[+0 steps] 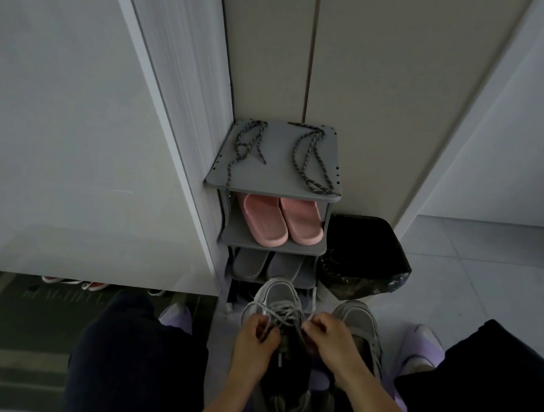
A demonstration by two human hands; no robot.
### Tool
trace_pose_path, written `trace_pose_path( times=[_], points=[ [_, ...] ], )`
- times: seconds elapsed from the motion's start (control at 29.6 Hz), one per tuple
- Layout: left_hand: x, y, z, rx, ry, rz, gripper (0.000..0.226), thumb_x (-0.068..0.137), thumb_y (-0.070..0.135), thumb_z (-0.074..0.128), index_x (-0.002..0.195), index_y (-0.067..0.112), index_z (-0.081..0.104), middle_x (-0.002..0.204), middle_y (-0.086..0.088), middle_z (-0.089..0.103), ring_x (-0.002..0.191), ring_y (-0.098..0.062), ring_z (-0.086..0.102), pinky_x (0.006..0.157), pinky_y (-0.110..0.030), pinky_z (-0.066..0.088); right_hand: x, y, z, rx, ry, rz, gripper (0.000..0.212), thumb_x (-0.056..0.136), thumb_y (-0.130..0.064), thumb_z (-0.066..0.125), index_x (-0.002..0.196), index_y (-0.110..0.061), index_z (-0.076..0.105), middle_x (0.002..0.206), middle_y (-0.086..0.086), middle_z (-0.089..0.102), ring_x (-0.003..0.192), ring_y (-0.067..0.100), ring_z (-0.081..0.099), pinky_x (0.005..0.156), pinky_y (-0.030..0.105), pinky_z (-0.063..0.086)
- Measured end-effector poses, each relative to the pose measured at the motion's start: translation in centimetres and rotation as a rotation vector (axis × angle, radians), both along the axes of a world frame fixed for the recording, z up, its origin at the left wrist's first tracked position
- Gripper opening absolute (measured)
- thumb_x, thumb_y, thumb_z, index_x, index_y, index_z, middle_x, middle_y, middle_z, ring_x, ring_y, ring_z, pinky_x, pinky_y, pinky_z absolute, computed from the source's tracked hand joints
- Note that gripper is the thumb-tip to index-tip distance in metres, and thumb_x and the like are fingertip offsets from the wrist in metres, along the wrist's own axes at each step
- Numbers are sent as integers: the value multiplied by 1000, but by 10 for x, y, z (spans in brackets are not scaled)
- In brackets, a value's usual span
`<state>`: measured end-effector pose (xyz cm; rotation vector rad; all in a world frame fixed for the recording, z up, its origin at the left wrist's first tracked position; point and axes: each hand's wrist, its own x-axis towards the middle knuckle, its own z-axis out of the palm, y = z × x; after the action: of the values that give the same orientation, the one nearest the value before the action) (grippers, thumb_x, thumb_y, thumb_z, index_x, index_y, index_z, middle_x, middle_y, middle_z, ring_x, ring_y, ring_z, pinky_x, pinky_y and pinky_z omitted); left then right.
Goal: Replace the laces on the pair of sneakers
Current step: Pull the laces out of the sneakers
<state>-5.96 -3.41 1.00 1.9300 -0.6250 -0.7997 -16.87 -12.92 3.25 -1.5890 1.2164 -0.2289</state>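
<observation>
Dim hallway corner from the head camera, pale cupboard doors all round, and a small grey shoe rack (275, 177) tucked against them. On its top shelf lie two dark speckled laces (314, 164), loosely looped and well apart from the action. Pink slippers (282, 220) sit on the shelf below, grey slippers (267, 264) under those, and a black bin bag (362, 258) stands just beside the rack.

Down at the front, between the person's knees, is the near sneaker (278, 292), toe pointing at the rack, with the second sneaker (358, 317) right beside it. A pale grey lace (277, 313) is slack and tangled over the near one. The left hand (254, 340) has its fingers curled in, pinching that lace; the right hand (330, 338) pinches it on the other side.

This looks like the unlacing stage on the first shoe. Next, I'd say, work the grey lace out through the eyelets row by row, then reach up for a dark one.
</observation>
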Motion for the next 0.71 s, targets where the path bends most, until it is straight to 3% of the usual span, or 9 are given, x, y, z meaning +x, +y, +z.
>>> trace_pose_path(
  times=[0.1, 0.2, 0.27, 0.34, 0.44, 0.51, 0.54, 0.61, 0.71],
  points=[
    [5, 2, -3, -4, 31, -4, 18, 84, 5, 59, 73, 17, 51, 63, 2, 50, 58, -9, 45, 53, -11, 36, 2, 7, -9, 2, -88, -190, 20, 92, -14, 52, 75, -4, 53, 71, 9, 56, 72, 22, 54, 62, 29, 42],
    [10, 4, -6, 3, 28, -12, 17, 85, 4, 58, 76, 17, 52, 64, 3, 53, 55, -2, 48, 53, -9, 38, 7, -3, 6, 448, -583, -638, 24, 96, -1, 35, 75, -1, 48, 71, 16, 55, 67, 27, 59, 56, 31, 54],
    [9, 3, -6, -12, 35, -14, 18, 85, 4, 58, 75, 17, 52, 65, 3, 54, 54, 1, 50, 54, -8, 39, 2, -20, 23, 472, -721, -669, 25, 97, -1, 32, 75, -3, 46, 69, 15, 53, 55, 22, 63, 46, 29, 55],
    [8, 2, -5, -23, 35, 5, 16, 85, 7, 60, 77, 17, 51, 69, 0, 55, 62, -6, 52, 56, -8, 41, -7, -27, 44, 398, -595, -410, 25, 96, -4, 37, 72, -5, 47, 61, 12, 55, 45, 18, 61, 42, 27, 51],
    [14, -2, -2, -69, -53, 51, 11, 88, 22, 58, 98, 23, 54, 95, -1, 53, 86, -13, 53, 72, -9, 39, -24, -14, 63, 391, -101, 293, 28, 95, -13, 42, 68, -11, 51, 53, 3, 60, 45, 14, 58, 43, 21, 42],
    [23, -3, 0, -27, -309, -126, 47, 84, 48, 40, 117, 18, 56, 113, 8, 43, 105, -10, 43, 89, -13, 27, -32, -7, 64, 335, 250, 693, 31, 95, -30, 45, 68, -18, 50, 54, -4, 60, 46, 6, 58, 44, 16, 39],
    [27, -2, -1, 5, -396, -228, 65, 77, 56, 29, 118, 16, 59, 116, 9, 40, 110, -8, 38, 93, -15, 22, -33, -6, 60, 223, 371, 748, 34, 95, -39, 44, 68, -19, 49, 57, -5, 60, 49, 6, 58, 48, 17, 40],
    [33, -3, 2, 41, -440, -329, 71, 72, 60, 26, 108, 12, 65, 111, 9, 49, 108, -8, 44, 92, -17, 27, -28, -9, 49, -149, 482, 586, 34, 96, -43, 38, 72, -19, 44, 73, -1, 61, 70, 18, 61, 60, 26, 39],
    [34, -5, 5, 47, -490, -333, 39, 79, 46, 50, 89, 12, 66, 90, 6, 55, 91, -16, 58, 77, -18, 36, -8, -16, 35, -441, 336, 308, 17, 99, -29, 34, 96, -21, 49, 110, 5, 60, 102, 25, 57, 73, 29, 39]
  ],
)
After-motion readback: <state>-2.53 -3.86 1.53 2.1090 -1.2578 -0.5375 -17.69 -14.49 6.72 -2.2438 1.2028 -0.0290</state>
